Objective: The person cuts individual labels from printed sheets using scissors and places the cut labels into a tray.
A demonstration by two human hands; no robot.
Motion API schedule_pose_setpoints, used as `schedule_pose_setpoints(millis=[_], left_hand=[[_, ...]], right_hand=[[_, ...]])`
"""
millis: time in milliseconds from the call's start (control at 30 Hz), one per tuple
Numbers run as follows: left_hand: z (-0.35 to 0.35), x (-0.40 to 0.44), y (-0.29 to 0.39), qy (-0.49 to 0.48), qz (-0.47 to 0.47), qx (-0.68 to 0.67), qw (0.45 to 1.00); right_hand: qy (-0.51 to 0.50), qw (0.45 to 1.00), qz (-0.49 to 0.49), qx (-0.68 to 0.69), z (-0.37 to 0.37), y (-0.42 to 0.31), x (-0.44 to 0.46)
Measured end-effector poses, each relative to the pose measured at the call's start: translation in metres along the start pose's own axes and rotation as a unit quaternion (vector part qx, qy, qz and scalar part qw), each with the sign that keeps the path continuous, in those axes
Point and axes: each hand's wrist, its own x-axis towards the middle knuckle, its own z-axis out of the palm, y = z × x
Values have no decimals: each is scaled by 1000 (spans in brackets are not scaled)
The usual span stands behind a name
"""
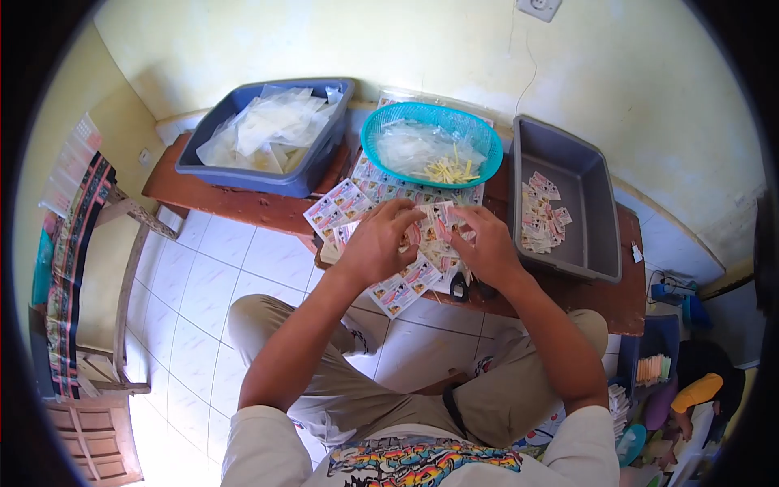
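Observation:
My left hand (380, 242) is over the front edge of the bench, its fingers curved around the left side of a small printed label sheet (438, 222). At that sheet's right edge, my right hand (489, 246) has its index finger and thumb bent onto the paper. Both grips are partly hidden, and a small gap separates the two hands. Under and around them lie more printed label sheets (399, 290) with repeated pink and yellow pictures, some overhanging the bench. A small black object (459, 286) rests just below my right hand.
On the wooden bench (187, 188), a blue-grey tub (243, 180) holds clear plastic bags. A turquoise basket (380, 166) has plastic packets and yellowish sticks. The grey tub (580, 187) at right contains cut labels (542, 217). Another person (699, 394) is at lower right.

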Motion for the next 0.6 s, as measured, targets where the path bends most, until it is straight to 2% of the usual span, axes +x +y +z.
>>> schedule_pose_setpoints(millis=[200, 233, 467, 533, 567, 600], left_hand=[[5, -1, 22, 17, 25, 33, 999], [7, -2, 26, 15, 25, 35, 999], [29, -18, 13, 11, -5, -7, 1000], [39, -21, 2, 12, -11, -5, 1000], [43, -21, -2, 15, -14, 0, 1000], [48, -22, -6, 18, -16, -3, 1000]], right_hand=[[7, 1000, 2, 8, -19, -9, -17], [14, 1000, -15, -6, -20, -6, -21], [8, 999, 23, 31, -18, 1, -45], [-52, 992, 111, 39, -16, 2, -52], [-54, 992, 111, 36, -15, 4, -55], [-87, 988, 122, -25, -13, 6, -58]])
